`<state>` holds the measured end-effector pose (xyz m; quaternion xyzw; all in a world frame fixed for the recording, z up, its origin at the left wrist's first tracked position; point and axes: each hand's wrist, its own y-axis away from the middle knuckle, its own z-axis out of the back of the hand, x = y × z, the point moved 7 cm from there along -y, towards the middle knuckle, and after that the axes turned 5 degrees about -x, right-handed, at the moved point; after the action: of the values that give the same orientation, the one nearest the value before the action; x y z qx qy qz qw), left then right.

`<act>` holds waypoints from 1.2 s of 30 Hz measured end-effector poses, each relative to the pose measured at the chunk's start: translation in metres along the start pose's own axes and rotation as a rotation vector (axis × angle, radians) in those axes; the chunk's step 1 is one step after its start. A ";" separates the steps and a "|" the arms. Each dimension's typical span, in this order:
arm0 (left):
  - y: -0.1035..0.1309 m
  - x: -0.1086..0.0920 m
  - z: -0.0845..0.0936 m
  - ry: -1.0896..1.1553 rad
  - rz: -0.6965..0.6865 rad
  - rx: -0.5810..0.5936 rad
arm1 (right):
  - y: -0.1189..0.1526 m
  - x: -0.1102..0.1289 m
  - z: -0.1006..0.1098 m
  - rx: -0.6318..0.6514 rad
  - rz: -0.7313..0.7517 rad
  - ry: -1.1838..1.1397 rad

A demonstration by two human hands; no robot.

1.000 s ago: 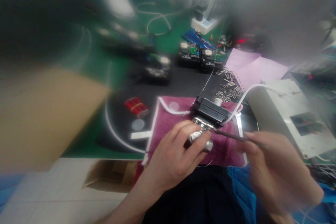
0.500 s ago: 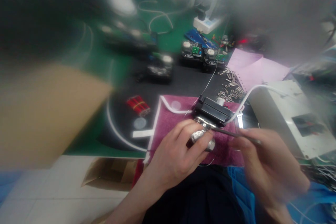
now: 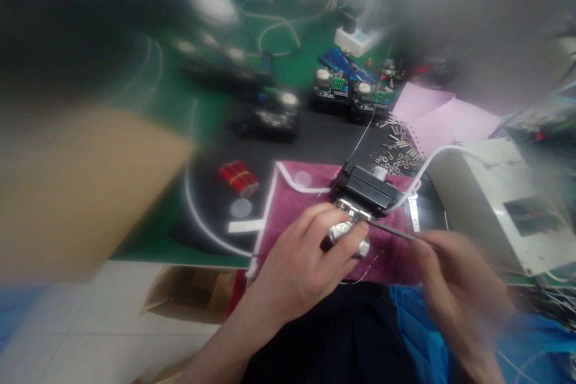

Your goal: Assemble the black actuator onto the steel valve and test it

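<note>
A metal valve body point(image 3: 341, 231) lies on a maroon towel point(image 3: 288, 201), joined by a bracket to a black actuator box point(image 3: 366, 187) with a white cable. My left hand point(image 3: 306, 252) is closed round the valve body, its fingertips near the bracket. My right hand point(image 3: 463, 294) grips a slim metal wrench point(image 3: 391, 229). The wrench's far end reaches the bracket between box and valve, where its exact contact is hidden. Blur softens the right hand's fingers.
Loose screws and nuts point(image 3: 396, 156) are scattered behind the towel, beside pink paper point(image 3: 443, 114). A pale metal box point(image 3: 486, 204) stands at right. Banded red parts point(image 3: 239, 178) lie at left, with circuit-board units point(image 3: 332, 87) farther back. A cardboard box point(image 3: 193, 294) is below the table edge.
My right hand has shifted a little down with the wrench, whose outer end sits lower. The left hand keeps its hold on the valve body. The view has shifted slightly.
</note>
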<state>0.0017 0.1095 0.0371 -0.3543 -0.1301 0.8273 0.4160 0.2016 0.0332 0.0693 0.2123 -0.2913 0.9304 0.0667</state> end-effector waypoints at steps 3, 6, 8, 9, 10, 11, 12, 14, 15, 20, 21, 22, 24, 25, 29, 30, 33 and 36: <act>-0.001 0.000 0.000 -0.002 -0.003 0.000 | 0.002 -0.006 -0.006 0.067 0.030 -0.005; 0.000 0.001 0.000 -0.009 0.006 0.012 | 0.005 -0.010 -0.018 0.168 0.052 -0.076; 0.001 0.000 0.000 -0.008 0.008 0.010 | 0.008 -0.010 -0.025 0.223 0.088 -0.096; 0.001 0.000 0.000 -0.006 0.007 0.010 | 0.008 -0.009 -0.028 0.236 0.116 -0.093; 0.001 0.000 0.001 -0.003 0.006 0.007 | 0.009 -0.008 -0.030 0.244 0.147 -0.083; 0.001 0.000 0.001 0.000 0.006 0.003 | 0.009 -0.006 -0.031 0.248 0.177 -0.074; 0.001 0.000 0.001 0.002 0.005 0.000 | 0.009 -0.004 -0.033 0.253 0.204 -0.065; 0.001 0.000 0.001 0.003 0.005 -0.004 | 0.009 -0.001 -0.037 0.273 0.236 -0.047; 0.000 0.000 0.000 0.002 0.005 -0.006 | 0.009 0.000 -0.038 0.284 0.244 -0.034; 0.000 0.001 0.000 -0.002 -0.001 -0.002 | 0.013 -0.002 -0.042 0.317 0.235 -0.003; 0.000 0.000 0.000 -0.003 -0.003 -0.003 | 0.013 -0.003 -0.042 0.320 0.230 -0.009; 0.000 0.000 0.000 -0.005 -0.003 -0.005 | 0.014 -0.004 -0.042 0.320 0.227 -0.015; -0.001 0.000 0.000 -0.007 -0.002 -0.009 | 0.015 -0.004 -0.041 0.325 0.223 -0.027; -0.001 0.000 0.001 -0.008 -0.001 -0.011 | 0.015 -0.003 -0.041 0.328 0.223 -0.031; -0.002 0.000 0.001 -0.004 0.000 -0.011 | 0.013 0.002 -0.035 0.318 0.238 -0.041; -0.002 -0.001 0.001 -0.002 -0.001 -0.010 | 0.012 0.003 -0.033 0.312 0.240 -0.042; -0.002 -0.001 0.001 0.002 -0.007 -0.006 | 0.012 0.001 -0.030 0.311 0.232 -0.060; -0.001 0.000 0.001 0.001 0.001 -0.004 | 0.013 -0.003 -0.029 0.316 0.230 -0.066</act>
<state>0.0014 0.1103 0.0387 -0.3553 -0.1314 0.8271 0.4151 0.1906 0.0387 0.0401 0.2160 -0.1659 0.9585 -0.0841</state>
